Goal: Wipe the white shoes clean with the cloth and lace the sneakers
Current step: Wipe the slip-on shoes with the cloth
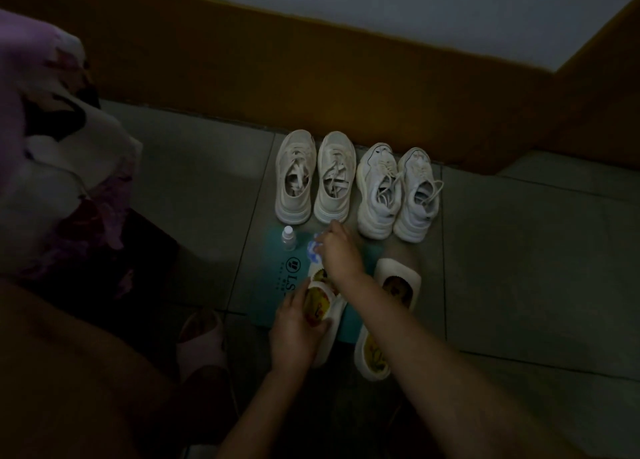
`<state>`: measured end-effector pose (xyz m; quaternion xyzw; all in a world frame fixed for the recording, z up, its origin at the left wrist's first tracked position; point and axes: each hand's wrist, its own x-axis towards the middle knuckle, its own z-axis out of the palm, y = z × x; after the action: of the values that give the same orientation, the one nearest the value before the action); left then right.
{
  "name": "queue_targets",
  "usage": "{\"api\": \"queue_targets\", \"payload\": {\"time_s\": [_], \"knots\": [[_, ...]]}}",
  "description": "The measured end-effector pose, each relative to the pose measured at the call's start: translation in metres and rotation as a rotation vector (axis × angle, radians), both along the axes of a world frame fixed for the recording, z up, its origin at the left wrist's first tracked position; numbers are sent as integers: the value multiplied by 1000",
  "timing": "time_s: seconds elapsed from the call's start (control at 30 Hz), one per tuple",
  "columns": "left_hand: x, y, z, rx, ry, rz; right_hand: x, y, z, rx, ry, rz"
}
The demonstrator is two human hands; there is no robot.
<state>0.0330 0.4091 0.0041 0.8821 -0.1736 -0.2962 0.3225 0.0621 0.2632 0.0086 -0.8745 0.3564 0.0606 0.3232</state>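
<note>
Two pairs of white sneakers stand in a row by the wall: a cream pair (pixel 315 178) with loose laces tucked inside, and a chunkier white pair (pixel 398 192) with untied laces. My left hand (pixel 294 330) grips a white slip-on shoe (pixel 320 306) with a yellow printed insole, tilted on the teal mat (pixel 277 278). My right hand (pixel 341 249) reaches forward and pinches a crumpled blue-and-white cloth (pixel 314 249) lying on the mat. The second slip-on shoe (pixel 394 289) lies to the right, partly under my right forearm.
A small clear bottle with a white cap (pixel 288 237) stands on the mat, left of the cloth. A pink slipper (pixel 202 341) is at lower left. Floral bedding (pixel 59 154) hangs at the left. A brown wall base runs behind the shoes. The scene is dim.
</note>
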Motion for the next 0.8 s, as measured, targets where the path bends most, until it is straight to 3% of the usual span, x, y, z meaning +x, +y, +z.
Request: {"api": "queue_targets", "payload": {"time_s": [0.2, 0.3, 0.4, 0.5, 0.6, 0.8], "knots": [[1, 0, -5, -28, 22, 23, -7, 3, 1, 101, 125, 198], [1, 2, -8, -42, 1, 26, -21, -3, 21, 229, 59, 234], [0, 2, -6, -66, -13, 23, -26, -26, 37, 306, -133, 20], [1, 2, -6, -116, 25, 37, -23, -45, 30, 159, -190, -212], [7, 4, -9, -174, 136, 72, -24, -40, 14, 99, -161, -232], [18, 7, -8, -263, 286, 115, -36, -19, 11, 76, -281, -389]]}}
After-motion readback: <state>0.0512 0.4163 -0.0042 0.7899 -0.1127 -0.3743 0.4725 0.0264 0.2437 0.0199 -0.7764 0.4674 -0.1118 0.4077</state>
